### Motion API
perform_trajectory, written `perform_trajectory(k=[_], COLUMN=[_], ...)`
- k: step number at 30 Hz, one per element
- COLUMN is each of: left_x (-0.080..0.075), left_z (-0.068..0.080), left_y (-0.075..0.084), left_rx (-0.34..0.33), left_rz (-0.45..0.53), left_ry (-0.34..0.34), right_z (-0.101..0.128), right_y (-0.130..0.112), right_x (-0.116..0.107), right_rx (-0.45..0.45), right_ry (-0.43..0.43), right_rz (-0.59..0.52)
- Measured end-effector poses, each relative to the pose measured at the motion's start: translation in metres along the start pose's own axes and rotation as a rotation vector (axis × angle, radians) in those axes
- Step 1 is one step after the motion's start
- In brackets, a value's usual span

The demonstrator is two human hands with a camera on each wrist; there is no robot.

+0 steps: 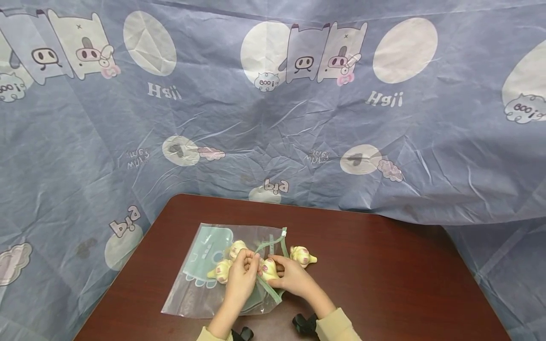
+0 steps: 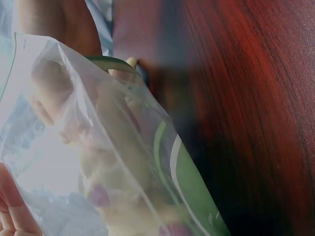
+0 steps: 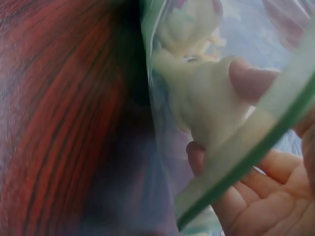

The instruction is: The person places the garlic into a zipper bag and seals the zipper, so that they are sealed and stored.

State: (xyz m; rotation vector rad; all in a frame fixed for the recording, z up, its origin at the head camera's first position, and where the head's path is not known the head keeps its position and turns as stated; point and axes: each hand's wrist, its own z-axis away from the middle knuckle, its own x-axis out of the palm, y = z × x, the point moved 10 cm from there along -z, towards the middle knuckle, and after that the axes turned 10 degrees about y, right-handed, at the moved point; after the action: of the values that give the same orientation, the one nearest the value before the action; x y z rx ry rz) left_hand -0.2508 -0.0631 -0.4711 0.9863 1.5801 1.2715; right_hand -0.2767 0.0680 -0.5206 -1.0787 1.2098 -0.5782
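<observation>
A clear zip bag (image 1: 187,298) with a green zipper strip (image 1: 270,291) and a green cartoon print lies on the table. Through its film show two garlic bulbs, one farther back (image 1: 237,248) and one nearer (image 1: 221,272). My left hand (image 1: 241,275) pinches the bag's edge by its mouth. In my right hand (image 1: 295,277) is another garlic bulb (image 3: 209,96), gripped between thumb and fingers and pushed inside the bag's mouth. One more garlic bulb (image 1: 301,256) lies outside the bag, just beyond my right hand.
The dark red-brown table (image 1: 384,274) stretches away to the right of the bag. A blue patterned cloth (image 1: 264,123) hangs behind and beside it. Black straps (image 1: 304,324) show at both wrists, below pale yellow sleeves (image 1: 336,327).
</observation>
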Motion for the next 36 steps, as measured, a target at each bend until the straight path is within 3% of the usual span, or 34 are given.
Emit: perform_trajectory(k=[7, 16, 27, 32, 36], left_x=[-0.001, 0.001, 0.0, 0.001, 0.0], left_z=[0.001, 0.001, -0.002, -0.003, -0.003], left_y=[0.003, 0.001, 0.002, 0.001, 0.0], left_rx=[0.006, -0.003, 0.011, -0.001, 0.001], left_rz=[0.004, -0.013, -0.02, -0.017, -0.007], left_ry=[-0.008, -0.04, -0.035, -0.036, -0.027], right_z=[-0.001, 0.003, 0.016, 0.02, 0.024], right_y=[0.002, 0.002, -0.02, -0.031, -0.03], right_x=[0.009, 0.007, -0.023, -0.047, -0.068], right_rx=[-0.025, -0.019, -0.059, -0.106, -0.092], right_ry=[-0.003, 0.013, 0.122, 0.219, 0.323], right_rz=[0.098, 0.107, 0.106, 0.055, 0.041])
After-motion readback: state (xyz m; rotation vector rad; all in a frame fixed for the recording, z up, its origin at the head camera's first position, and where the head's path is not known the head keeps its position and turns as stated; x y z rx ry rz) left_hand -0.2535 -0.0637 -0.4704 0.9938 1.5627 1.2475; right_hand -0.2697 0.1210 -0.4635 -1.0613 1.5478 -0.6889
